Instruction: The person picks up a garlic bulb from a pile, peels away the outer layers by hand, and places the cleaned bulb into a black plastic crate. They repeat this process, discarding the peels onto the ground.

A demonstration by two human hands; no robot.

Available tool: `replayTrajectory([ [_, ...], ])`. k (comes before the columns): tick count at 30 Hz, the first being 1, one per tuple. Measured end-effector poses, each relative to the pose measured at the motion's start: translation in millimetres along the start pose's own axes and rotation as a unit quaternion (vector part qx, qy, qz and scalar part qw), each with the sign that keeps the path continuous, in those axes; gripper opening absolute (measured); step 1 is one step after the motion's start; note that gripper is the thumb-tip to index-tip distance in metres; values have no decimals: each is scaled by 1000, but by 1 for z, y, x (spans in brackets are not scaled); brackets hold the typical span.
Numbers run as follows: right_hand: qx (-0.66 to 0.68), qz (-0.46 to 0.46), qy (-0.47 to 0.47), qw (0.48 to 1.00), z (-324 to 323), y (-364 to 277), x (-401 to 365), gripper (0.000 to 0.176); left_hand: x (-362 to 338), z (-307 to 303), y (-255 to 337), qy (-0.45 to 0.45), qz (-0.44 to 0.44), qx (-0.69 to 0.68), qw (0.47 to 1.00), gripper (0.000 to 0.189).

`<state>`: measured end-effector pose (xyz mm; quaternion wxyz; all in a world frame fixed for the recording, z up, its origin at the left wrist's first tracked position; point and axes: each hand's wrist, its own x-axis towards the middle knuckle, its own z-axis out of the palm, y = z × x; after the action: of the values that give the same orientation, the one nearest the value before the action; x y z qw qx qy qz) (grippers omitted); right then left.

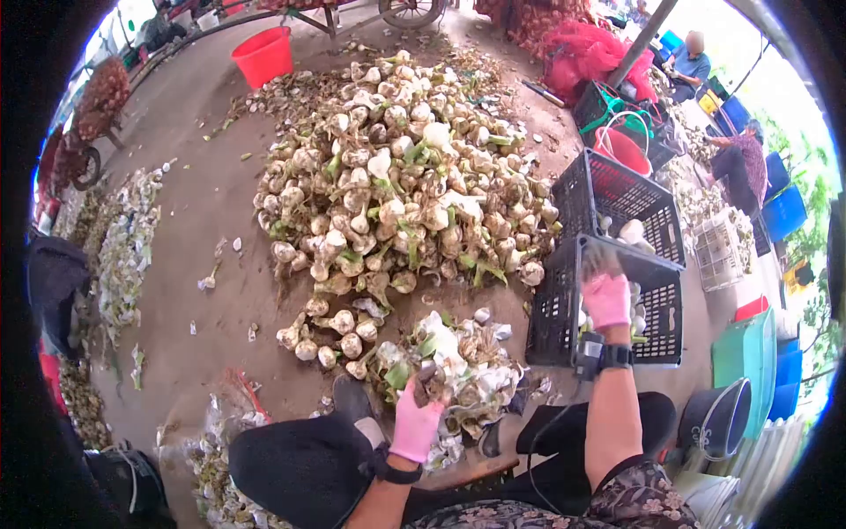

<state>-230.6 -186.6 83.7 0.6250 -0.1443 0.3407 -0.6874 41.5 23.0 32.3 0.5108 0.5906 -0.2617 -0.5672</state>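
My left hand (417,425), in a pink glove with dark, dirty fingers, is at the near edge of a heap of garlic peelings (467,366) between my knees. Its fingers are curled, and what they hold, if anything, is hidden. My right hand (606,298), in a matching glove, reaches over the nearer black plastic crate (551,331). Motion smears its fingers. Pale garlic bulbs and bits of green show inside that crate. Ahead of me lies a large pile of garlic bulbs (397,176) with roots and stalk stubs, and several loose bulbs (344,322) sit at its near side.
A second black crate (630,172) stands behind the first, with a red bucket (624,152) beyond it. Another red bucket (264,58) is at the back left. A dark bucket (716,419) stands at my right. Two people (738,167) sit at the far right.
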Motion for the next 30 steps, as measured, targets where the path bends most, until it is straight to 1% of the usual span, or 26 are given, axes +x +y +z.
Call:
replayTrajectory([
  [1, -12, 20, -16, 1000, -12, 2, 21, 33, 1, 1, 0, -2, 1, -2, 1000, 53],
  [2, -185, 30, -46, 981, -20, 24, 38, 36, 3, 2, -2, -17, 5, -1, 1000, 52],
  [3, -350, 40, -73, 933, -26, 56, 52, 38, 7, 2, -5, -30, 8, 3, 1000, 51],
  [4, -522, 19, -105, 846, -29, 84, 64, 40, 10, 1, -10, -31, 63, 87, 994, 50],
  [5, -674, 0, -132, 727, -30, 111, 74, 43, 9, 6, 6, -34, 20, 63, 997, 47],
  [7, -821, -116, -89, 551, -30, 159, 87, 48, 13, 7, 1, -38, -43, 15, 998, 44],
  [8, -888, -89, -114, 438, -26, 175, 95, 49, 16, 6, -9, -41, -20, 41, 998, 44],
  [10, -796, 89, -7, 598, -62, 223, 141, 47, 22, 7, -15, -25, -35, 33, 999, 44],
  [11, -805, -63, -5, 590, -63, 228, 131, 49, 20, 7, -15, -15, -49, 25, 998, 44],
  [12, -711, -15, -1, 703, -62, 227, 131, 46, 22, 10, 2, -27, -55, 53, 997, 45],
  [13, -692, -23, 1, 721, -62, 227, 124, 41, 22, 10, 0, -27, -61, 53, 996, 45],
  [14, -673, -31, 3, 739, -59, 224, 115, 36, 23, 11, -2, -27, -71, 7, 997, 46],
  [15, -736, -98, -2, 670, -50, 222, 95, 30, 25, 12, -5, -28, -76, -39, 996, 48],
  [16, -723, -54, -46, 687, -47, 214, 78, 21, 26, 10, -10, -28, -75, -40, 996, 48],
  [18, -752, -13, -137, 645, -60, 205, 43, 23, 25, 4, -23, -19, -14, 95, 995, 52],
  [19, -692, 105, -143, 700, -29, 182, 14, 23, 25, 4, -21, -17, -13, 97, 995, 52],
  [21, -653, 133, -188, 721, -30, 170, -12, 24, 27, 6, -10, 14, -7, 39, 999, 59],
  [22, -651, 136, -190, 723, -27, 162, -26, 24, 28, 2, -13, 35, 63, 163, 984, 67],
  [23, -631, 162, -228, 724, -7, 146, -44, 24, 28, 0, -14, 50, 102, 244, 963, 72],
  [24, -609, 183, -267, 724, 8, 133, -57, 25, 25, 1, -9, 54, 114, 292, 948, 72],
  [25, -608, 180, -269, 725, 17, 125, -65, 25, 24, 3, -4, 58, 129, 337, 931, 72],
  [26, -611, 152, -321, 707, 22, 117, -73, 25, 24, 2, -4, 59, 131, 338, 930, 72],
  [27, -613, 122, -372, 686, 25, 111, -80, 25, 25, -1, -6, 39, 160, 320, 933, 69],
  [28, -591, 82, -393, 699, 19, 111, -84, 29, 26, -1, -6, 20, 191, 301, 934, 67],
  [29, -592, 78, -393, 699, 24, 106, -91, 29, 24, 1, -3, 19, 195, 299, 934, 67],
  [30, -530, 136, -339, 765, 32, 100, -100, 31, 21, 2, -1, 20, 181, 220, 958, 66],
])
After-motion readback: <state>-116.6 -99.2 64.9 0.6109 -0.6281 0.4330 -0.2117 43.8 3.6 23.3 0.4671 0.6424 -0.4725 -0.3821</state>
